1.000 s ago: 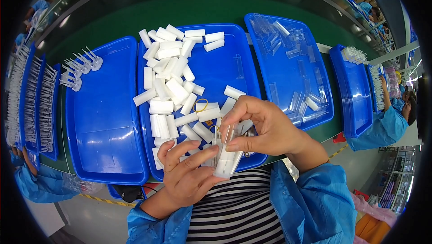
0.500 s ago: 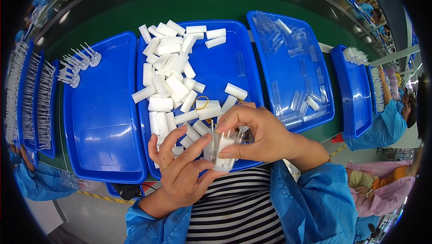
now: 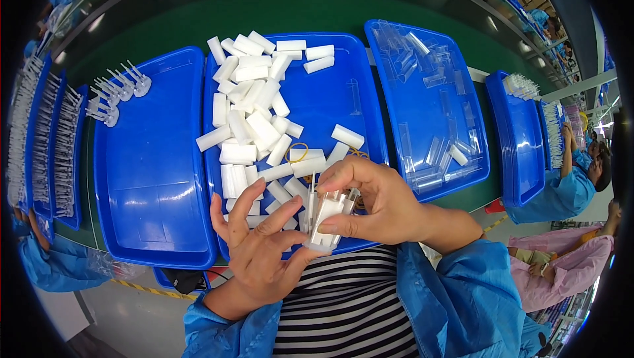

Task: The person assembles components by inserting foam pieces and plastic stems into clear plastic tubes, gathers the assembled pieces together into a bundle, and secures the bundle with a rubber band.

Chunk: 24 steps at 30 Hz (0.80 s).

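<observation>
Both hands hold a small upright assembly in front of my striped top: a white foam block point(image 3: 328, 211) with thin rods and clear plastic pieces around it, on a pale round base point(image 3: 319, 247). My right hand point(image 3: 380, 203) grips its upper part from the right, thumb across the front of the foam. My left hand point(image 3: 261, 246) pinches the base at its left side between thumb and a finger; its other fingers fan outward. Some of the assembly is hidden behind the right fingers. Loose white foam blocks point(image 3: 264, 130) lie piled just beyond, in the middle blue tray point(image 3: 317, 107).
An angled blue tray point(image 3: 422, 114) at right holds clear plastic pieces. The left blue tray point(image 3: 152, 186) has several rod stands point(image 3: 122, 87) in its far corner. Yellow rubber bands point(image 3: 297, 153) lie among the foam. More trays of rods stand at both sides; co-workers sit right and left.
The assembly has tilted slightly and its base shows more. My left fingers have shifted a little left and are more spread. My right hand keeps its grip.
</observation>
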### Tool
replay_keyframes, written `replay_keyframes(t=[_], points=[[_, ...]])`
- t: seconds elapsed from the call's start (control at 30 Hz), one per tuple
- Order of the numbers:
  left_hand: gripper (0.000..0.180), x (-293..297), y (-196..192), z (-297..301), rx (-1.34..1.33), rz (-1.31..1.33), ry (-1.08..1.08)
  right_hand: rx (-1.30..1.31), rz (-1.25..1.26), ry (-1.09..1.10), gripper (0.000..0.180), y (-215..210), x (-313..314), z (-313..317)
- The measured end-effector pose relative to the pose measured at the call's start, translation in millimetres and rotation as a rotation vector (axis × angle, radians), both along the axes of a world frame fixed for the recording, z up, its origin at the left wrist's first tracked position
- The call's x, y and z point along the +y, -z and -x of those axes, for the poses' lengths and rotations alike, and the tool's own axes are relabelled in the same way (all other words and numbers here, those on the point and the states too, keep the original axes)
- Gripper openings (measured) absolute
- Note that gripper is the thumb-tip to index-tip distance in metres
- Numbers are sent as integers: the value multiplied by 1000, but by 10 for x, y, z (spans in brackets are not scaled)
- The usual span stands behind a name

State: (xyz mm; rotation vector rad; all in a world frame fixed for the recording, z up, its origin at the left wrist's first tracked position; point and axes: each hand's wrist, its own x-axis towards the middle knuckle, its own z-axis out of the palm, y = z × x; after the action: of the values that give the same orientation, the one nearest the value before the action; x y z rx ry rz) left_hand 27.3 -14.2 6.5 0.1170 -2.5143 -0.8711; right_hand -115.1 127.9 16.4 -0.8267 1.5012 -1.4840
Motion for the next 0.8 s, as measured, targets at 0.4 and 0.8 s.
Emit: replay_keyframes(t=[0.4, 0.8], points=[[24, -71, 104, 25, 61, -186, 145, 296, 142, -43, 46, -50, -21, 51], [24, -50, 146, 55, 77, -195, 230, 244, 156, -55, 39, -32, -20, 90]])
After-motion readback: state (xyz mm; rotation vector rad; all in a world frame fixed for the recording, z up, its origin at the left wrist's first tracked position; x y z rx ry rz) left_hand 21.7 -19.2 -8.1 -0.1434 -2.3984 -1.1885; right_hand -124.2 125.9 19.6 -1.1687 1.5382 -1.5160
